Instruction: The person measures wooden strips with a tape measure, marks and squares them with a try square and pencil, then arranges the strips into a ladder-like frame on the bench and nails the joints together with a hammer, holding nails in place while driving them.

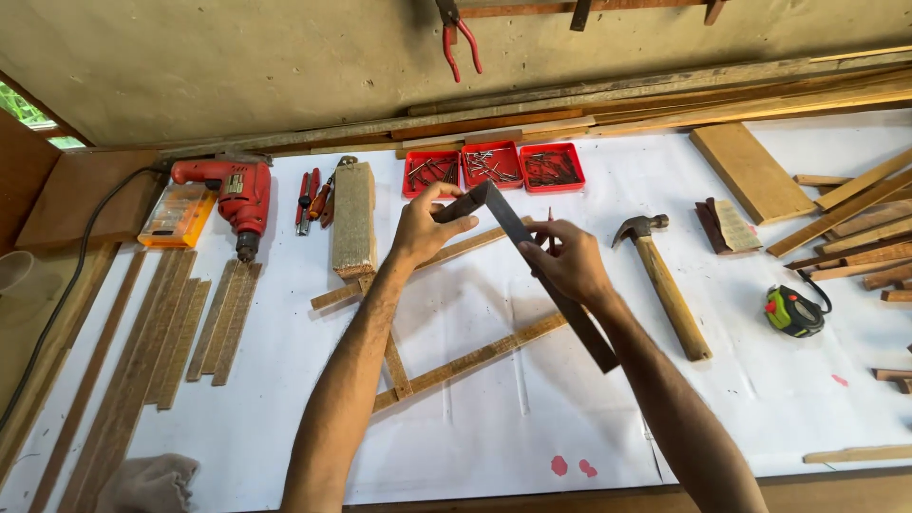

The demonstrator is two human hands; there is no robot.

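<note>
Both forearms rise from the bottom edge, a try square held above the bench.

Left hand (425,226) pinches the try square (532,271) at its dark stock; right hand (568,263) grips the blade, a red pencil (550,228) tucked in its fingers. Under them lies a wooden slat frame (446,313), partly hidden by the arms. Beyond the hands: three red trays (492,166) of nails, contents hard to make out. Right: claw hammer (665,285), green tape measure (793,311). Left: red drill (233,195). White sheet (503,418) lies bare nearer the camera.

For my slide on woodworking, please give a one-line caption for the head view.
Both hands, left hand and right hand, hold a dark metal try square above a thin wooden strip frame.
</note>
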